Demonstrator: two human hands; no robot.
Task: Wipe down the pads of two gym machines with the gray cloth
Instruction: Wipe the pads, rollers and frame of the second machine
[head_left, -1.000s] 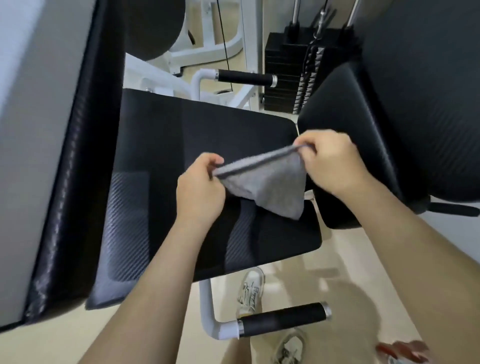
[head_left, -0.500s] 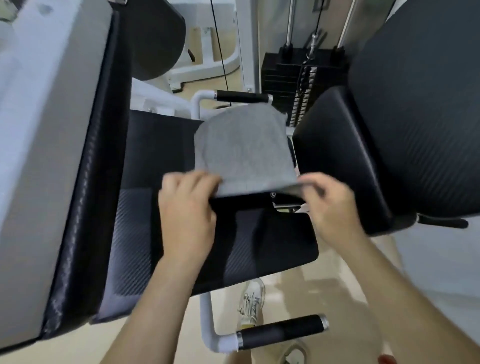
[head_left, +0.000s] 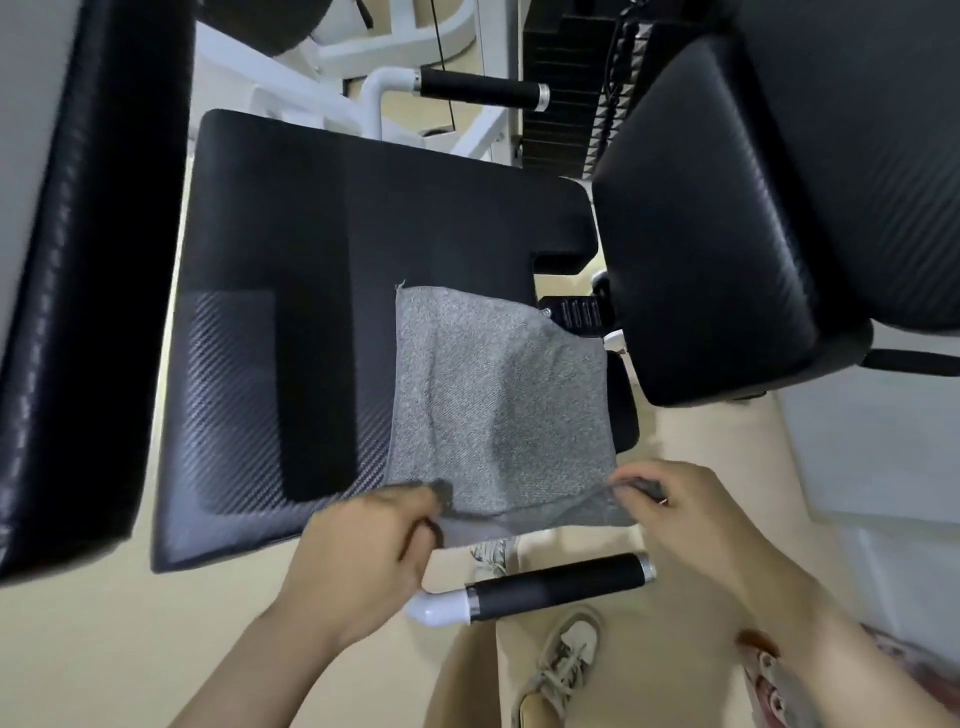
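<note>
Now the gray cloth, flung out a moment ago, lies spread flat on the seat pad, left hand and right hand fingers pinching its near corners, so wiping can start.

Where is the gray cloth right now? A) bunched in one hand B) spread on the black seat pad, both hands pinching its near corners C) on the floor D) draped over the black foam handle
B: the gray woven cloth lies flat on the black textured seat pad, left hand and right hand each gripping a near corner.
</note>
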